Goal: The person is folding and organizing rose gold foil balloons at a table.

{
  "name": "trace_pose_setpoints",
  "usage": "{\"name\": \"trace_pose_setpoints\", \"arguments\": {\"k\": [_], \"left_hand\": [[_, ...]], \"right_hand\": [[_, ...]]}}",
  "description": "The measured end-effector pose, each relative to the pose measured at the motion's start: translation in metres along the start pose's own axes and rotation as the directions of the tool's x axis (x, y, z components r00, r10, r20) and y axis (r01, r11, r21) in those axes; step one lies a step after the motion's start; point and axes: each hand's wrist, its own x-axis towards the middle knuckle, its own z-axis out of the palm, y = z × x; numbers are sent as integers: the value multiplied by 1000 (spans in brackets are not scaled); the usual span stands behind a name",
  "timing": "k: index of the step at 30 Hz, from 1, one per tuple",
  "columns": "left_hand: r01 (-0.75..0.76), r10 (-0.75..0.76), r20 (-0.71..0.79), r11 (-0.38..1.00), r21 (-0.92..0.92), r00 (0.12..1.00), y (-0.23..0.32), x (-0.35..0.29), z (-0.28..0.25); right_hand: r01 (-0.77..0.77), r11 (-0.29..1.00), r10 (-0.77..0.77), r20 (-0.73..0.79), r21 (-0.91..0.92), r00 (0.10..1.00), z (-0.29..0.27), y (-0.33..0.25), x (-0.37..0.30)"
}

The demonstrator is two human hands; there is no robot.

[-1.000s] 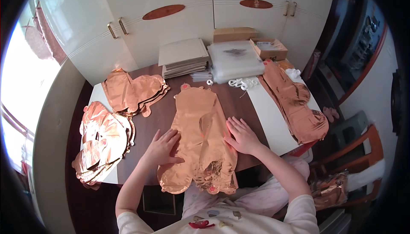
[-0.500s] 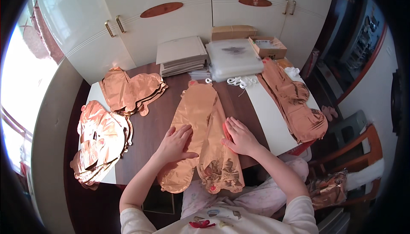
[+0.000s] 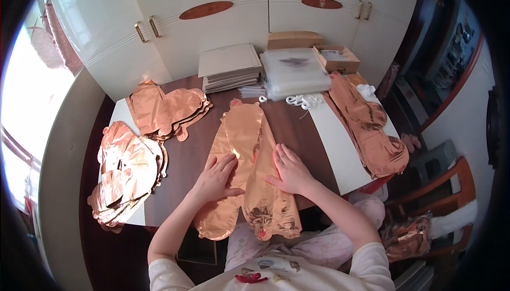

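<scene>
A flat copper-coloured foil balloon (image 3: 245, 131) lies lengthwise in front of me, folded, its near end hanging over the table's front edge. My left hand (image 3: 215, 179) rests flat on its left part, fingers spread and thumb pointing inward. On the balloon's right side lies my right hand (image 3: 290, 171), palm down with the fingers stretched out. Neither hand grips anything. Crinkles and dark reflections show on the near right part of the foil.
Stacked flat foil balloons lie at the back left (image 3: 164, 111), front left (image 3: 127, 158) and right (image 3: 366, 126) of the brown table (image 3: 183, 166). Behind are grey boards (image 3: 229, 62), clear plastic bags (image 3: 297, 73), an open box (image 3: 348, 63) and white ribbon (image 3: 304, 101).
My right hand has slid a little to the left, and the foil's right edge has come inward with it. My left hand stays nearly in place. The view has shifted slightly.
</scene>
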Motion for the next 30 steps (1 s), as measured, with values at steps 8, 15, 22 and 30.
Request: {"name": "trace_pose_setpoints", "arguments": {"k": [8, 15, 22, 30], "left_hand": [[57, -57, -7, 998, 3, 998, -18, -14, -8], [47, -46, -37, 999, 10, 998, -18, -14, -7], [57, -56, -63, 998, 22, 996, -16, -14, -4], [70, -70, -75, 998, -1, 995, -21, -17, -3]], "right_hand": [[18, 999, -18, 19, 33, 1000, 6, -14, 21], [66, 989, -66, -3, 131, 998, 12, 9, 61], [68, 997, -65, 78, -46, 995, 14, 3, 86], [38, 997, -28, 134, -72, 991, 4, -16, 88]]}}
